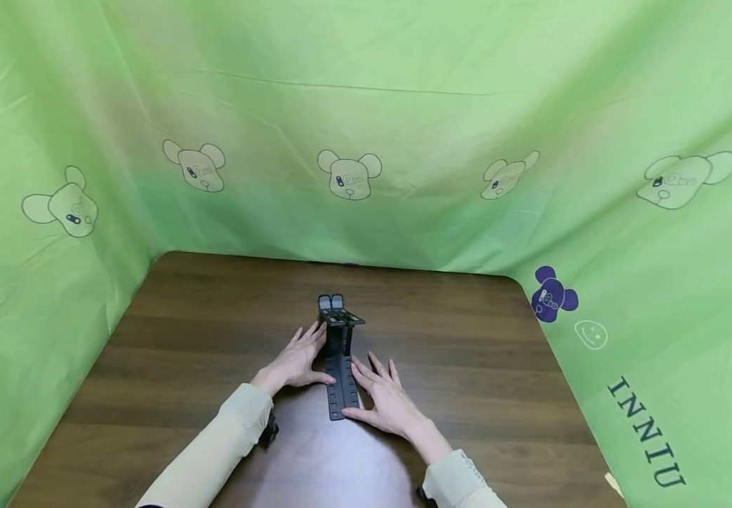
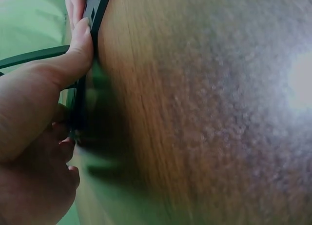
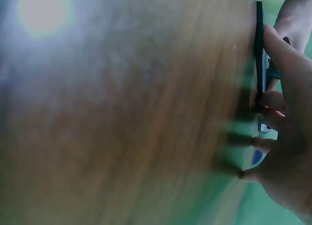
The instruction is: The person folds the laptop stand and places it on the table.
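A black folding stand (image 1: 342, 388) is on the wooden table, its long notched base pointing towards me. Near its far end rises an upright, topped by a slanted plate (image 1: 342, 317) with two rounded tabs behind. My left hand (image 1: 298, 358) lies along the stand's left side, thumb on the base edge and fingers stretched towards the upright. On the other side, my right hand (image 1: 391, 406) has its fingers spread, the thumb touching the base's near end. The right wrist view shows the base (image 3: 259, 44) edge-on beside the thumb; other fingertips rest on the table.
The brown wooden table (image 1: 467, 353) stretches around the stand on all sides. Green cloth (image 1: 429, 212) printed with bear heads hangs behind it and along the left and right edges. A bright glare spot shows on the tabletop in both wrist views.
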`<state>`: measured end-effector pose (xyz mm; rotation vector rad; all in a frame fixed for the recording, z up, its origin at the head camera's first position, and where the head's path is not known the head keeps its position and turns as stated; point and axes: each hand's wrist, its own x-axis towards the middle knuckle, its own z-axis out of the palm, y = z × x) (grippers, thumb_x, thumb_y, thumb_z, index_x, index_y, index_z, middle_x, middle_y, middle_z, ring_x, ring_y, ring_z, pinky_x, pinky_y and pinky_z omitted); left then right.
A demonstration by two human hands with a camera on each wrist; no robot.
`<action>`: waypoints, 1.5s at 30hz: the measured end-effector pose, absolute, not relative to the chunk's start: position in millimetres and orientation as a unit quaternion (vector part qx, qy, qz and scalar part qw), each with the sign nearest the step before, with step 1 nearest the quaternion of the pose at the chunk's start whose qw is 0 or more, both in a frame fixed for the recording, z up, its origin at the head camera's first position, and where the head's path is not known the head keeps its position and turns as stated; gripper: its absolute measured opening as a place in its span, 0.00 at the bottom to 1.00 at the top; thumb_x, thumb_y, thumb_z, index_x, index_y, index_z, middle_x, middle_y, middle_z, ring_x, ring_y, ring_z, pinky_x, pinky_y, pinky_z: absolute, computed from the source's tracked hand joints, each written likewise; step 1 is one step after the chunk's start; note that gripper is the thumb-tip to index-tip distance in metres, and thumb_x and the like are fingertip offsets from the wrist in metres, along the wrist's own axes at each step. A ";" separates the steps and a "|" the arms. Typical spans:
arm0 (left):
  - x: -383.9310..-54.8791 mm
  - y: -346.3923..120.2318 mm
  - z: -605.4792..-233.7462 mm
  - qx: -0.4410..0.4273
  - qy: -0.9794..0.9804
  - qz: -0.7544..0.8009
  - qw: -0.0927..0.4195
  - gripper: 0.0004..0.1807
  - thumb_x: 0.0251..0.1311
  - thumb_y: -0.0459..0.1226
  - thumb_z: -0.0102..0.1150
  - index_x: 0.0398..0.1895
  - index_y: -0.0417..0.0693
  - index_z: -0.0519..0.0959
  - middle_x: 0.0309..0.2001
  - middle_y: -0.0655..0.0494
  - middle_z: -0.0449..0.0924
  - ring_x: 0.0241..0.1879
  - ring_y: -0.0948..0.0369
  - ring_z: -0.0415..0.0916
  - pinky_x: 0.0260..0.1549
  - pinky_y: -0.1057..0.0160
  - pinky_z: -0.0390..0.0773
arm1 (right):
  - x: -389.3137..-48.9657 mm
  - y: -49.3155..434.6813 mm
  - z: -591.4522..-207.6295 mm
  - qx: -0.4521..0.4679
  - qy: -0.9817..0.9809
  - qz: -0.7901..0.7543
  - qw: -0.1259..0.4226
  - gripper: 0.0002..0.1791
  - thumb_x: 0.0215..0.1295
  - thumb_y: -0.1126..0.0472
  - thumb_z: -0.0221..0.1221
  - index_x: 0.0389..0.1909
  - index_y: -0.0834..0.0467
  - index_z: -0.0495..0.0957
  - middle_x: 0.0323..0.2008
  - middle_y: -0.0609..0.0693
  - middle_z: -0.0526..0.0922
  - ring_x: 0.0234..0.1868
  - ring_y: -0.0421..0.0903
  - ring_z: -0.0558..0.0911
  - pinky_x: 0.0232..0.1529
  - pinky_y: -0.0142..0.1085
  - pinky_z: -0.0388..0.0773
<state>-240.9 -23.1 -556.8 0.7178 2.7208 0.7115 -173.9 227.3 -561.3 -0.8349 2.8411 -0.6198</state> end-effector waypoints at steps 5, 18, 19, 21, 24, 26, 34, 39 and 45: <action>-244.3 -23.0 -555.2 0.260 0.928 0.236 0.127 0.55 0.62 0.50 0.81 0.81 0.27 0.64 0.88 0.34 0.53 0.90 0.40 0.47 0.88 0.35 0.49 | -172.9 224.8 -561.4 -0.272 0.941 -0.195 0.048 0.51 0.67 0.35 0.72 0.79 0.65 0.71 0.83 0.57 0.70 0.86 0.69 0.62 0.80 0.78 0.56; -256.1 -33.9 -548.8 0.269 0.913 0.255 0.170 0.52 0.60 0.46 0.82 0.82 0.33 0.67 0.87 0.34 0.57 0.90 0.39 0.45 0.85 0.26 0.43 | -173.3 215.4 -559.3 -0.290 0.935 -0.193 0.064 0.55 0.64 0.35 0.74 0.79 0.68 0.69 0.83 0.63 0.69 0.85 0.71 0.64 0.79 0.81 0.54; -256.5 -34.1 -548.5 0.270 0.912 0.258 0.171 0.52 0.60 0.46 0.83 0.82 0.33 0.67 0.87 0.34 0.57 0.90 0.39 0.45 0.85 0.25 0.43 | -173.9 215.8 -558.9 -0.293 0.934 -0.193 0.066 0.55 0.64 0.35 0.75 0.79 0.68 0.69 0.83 0.63 0.69 0.85 0.71 0.64 0.79 0.81 0.54; -257.2 -34.5 -548.3 0.271 0.911 0.260 0.172 0.52 0.60 0.45 0.83 0.82 0.34 0.67 0.86 0.34 0.58 0.90 0.38 0.45 0.85 0.24 0.43 | -174.9 216.5 -558.5 -0.298 0.933 -0.191 0.069 0.56 0.63 0.36 0.76 0.80 0.67 0.69 0.83 0.63 0.69 0.85 0.71 0.63 0.79 0.81 0.54; -257.7 -34.7 -548.0 0.271 0.908 0.267 0.174 0.53 0.60 0.44 0.83 0.83 0.34 0.65 0.86 0.34 0.58 0.90 0.38 0.44 0.85 0.24 0.42 | -175.8 217.1 -558.9 -0.303 0.932 -0.185 0.069 0.56 0.63 0.36 0.76 0.81 0.66 0.68 0.83 0.62 0.69 0.85 0.70 0.63 0.79 0.81 0.54; -257.8 -34.7 -548.2 0.270 0.907 0.271 0.176 0.54 0.60 0.44 0.83 0.84 0.35 0.64 0.86 0.34 0.57 0.90 0.38 0.43 0.85 0.24 0.42 | -175.4 217.4 -559.4 -0.304 0.932 -0.187 0.069 0.56 0.63 0.36 0.76 0.81 0.66 0.68 0.83 0.62 0.69 0.85 0.70 0.63 0.79 0.81 0.53; -258.2 -35.0 -552.1 0.270 0.907 0.278 0.165 0.55 0.58 0.43 0.83 0.84 0.35 0.64 0.86 0.33 0.58 0.90 0.37 0.44 0.85 0.25 0.42 | -174.1 214.2 -558.2 -0.290 0.933 -0.202 0.070 0.56 0.61 0.37 0.77 0.80 0.67 0.69 0.82 0.62 0.70 0.85 0.70 0.63 0.79 0.82 0.52; -257.5 -36.2 -554.3 0.265 0.907 0.284 0.161 0.55 0.58 0.44 0.84 0.84 0.34 0.64 0.86 0.33 0.57 0.90 0.39 0.44 0.86 0.27 0.42 | -173.6 215.2 -558.0 -0.280 0.932 -0.213 0.081 0.57 0.62 0.35 0.77 0.81 0.65 0.68 0.84 0.60 0.67 0.87 0.68 0.61 0.81 0.79 0.49; -257.2 -40.3 -562.3 0.256 0.892 0.344 0.142 0.53 0.61 0.45 0.82 0.80 0.26 0.65 0.85 0.29 0.59 0.88 0.35 0.49 0.86 0.30 0.47 | -181.9 226.5 -573.1 -0.286 0.904 -0.314 0.048 0.48 0.70 0.36 0.71 0.79 0.64 0.72 0.80 0.65 0.72 0.83 0.72 0.65 0.80 0.80 0.49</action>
